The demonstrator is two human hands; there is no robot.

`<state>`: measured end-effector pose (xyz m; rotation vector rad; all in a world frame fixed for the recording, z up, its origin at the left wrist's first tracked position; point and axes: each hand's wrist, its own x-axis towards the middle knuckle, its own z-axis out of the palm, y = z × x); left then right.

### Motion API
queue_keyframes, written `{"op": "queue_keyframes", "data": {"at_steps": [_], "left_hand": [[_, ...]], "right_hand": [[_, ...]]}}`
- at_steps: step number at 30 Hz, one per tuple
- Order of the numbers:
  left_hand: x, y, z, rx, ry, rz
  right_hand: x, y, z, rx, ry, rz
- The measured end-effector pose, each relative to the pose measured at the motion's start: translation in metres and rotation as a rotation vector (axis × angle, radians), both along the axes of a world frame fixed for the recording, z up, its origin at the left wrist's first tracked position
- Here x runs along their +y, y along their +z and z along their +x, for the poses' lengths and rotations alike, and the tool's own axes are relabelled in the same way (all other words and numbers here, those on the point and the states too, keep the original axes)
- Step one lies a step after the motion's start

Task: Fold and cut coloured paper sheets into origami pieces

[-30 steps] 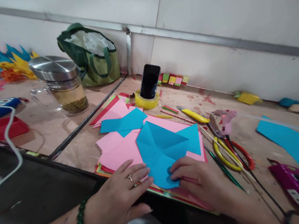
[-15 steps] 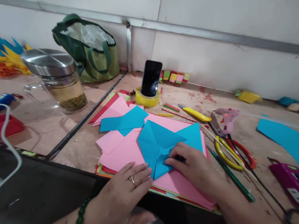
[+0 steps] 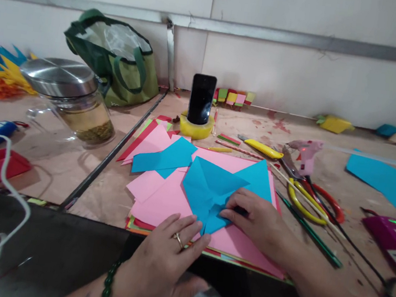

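Observation:
A folded sheet of blue paper (image 3: 212,179) lies on a stack of pink sheets (image 3: 162,206). My left hand (image 3: 170,256) rests flat at its lower point, fingers stretched out, the fingertips touching the blue tip and the pink sheet. Curled over the paper's lower right flap is my right hand (image 3: 257,218), with thumb and forefinger closed on it. A dark patch shows inside the curl of that hand; I cannot tell what it is. Another piece of blue paper (image 3: 164,159) lies at the upper left of the stack.
Right of the stack lie a green pencil (image 3: 317,235), scissors (image 3: 303,202), a yellow cutter (image 3: 264,149) and a pink glue gun (image 3: 307,154). Behind stands a phone (image 3: 201,100) in a yellow tape roll (image 3: 195,128). A glass tea jar (image 3: 82,117) and green bag (image 3: 137,81) are left.
The view has shifted slightly. My left fingers have moved a little at the paper's lower tip; my right hand keeps its grip on the flap.

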<state>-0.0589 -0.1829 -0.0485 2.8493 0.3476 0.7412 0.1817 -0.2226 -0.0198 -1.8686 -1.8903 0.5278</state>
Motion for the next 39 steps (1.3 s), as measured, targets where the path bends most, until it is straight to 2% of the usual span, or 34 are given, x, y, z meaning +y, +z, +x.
{"op": "queue_keyframes", "data": {"at_steps": [17,26,39], "left_hand": [[0.002,0.004,0.000,0.041,-0.024,-0.144],[-0.001,0.009,0.003,0.018,0.021,-0.291],[-0.004,0.013,0.005,0.067,0.063,-0.295]], "right_hand": [[-0.001,-0.005,0.001,-0.004,0.002,0.043],[0.000,-0.004,-0.002,-0.079,-0.015,0.058],[0.000,-0.006,-0.002,-0.048,-0.065,0.055]]}}
